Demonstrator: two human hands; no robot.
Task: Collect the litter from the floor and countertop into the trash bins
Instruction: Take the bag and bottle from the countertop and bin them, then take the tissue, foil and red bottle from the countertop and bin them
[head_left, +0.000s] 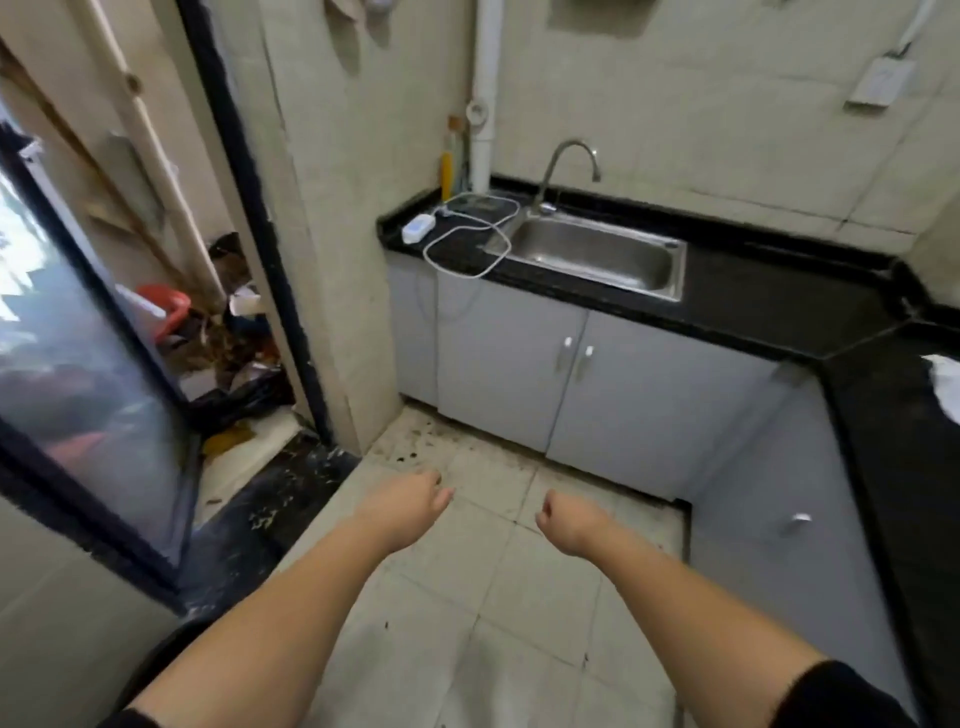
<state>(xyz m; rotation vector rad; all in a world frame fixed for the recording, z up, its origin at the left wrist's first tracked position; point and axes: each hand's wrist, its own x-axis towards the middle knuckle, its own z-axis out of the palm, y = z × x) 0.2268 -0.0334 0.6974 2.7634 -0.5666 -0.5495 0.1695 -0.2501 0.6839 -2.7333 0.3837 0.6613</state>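
Lying well beyond seemingly curled fingers (445, 498): litter (943, 382).

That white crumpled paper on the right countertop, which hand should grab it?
Right hand: the crumpled paper lies at the right countertop's edge, on its side; the left hand would cross over.

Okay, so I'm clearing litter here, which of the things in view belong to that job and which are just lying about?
Belongs to the job:
crumpled white paper on the right countertop
dark crumbs on the floor by the cabinets
litter pile past the doorway
left hand and right hand, neither holding anything

Just lying about:
white adapter and its cable
sink
faucet
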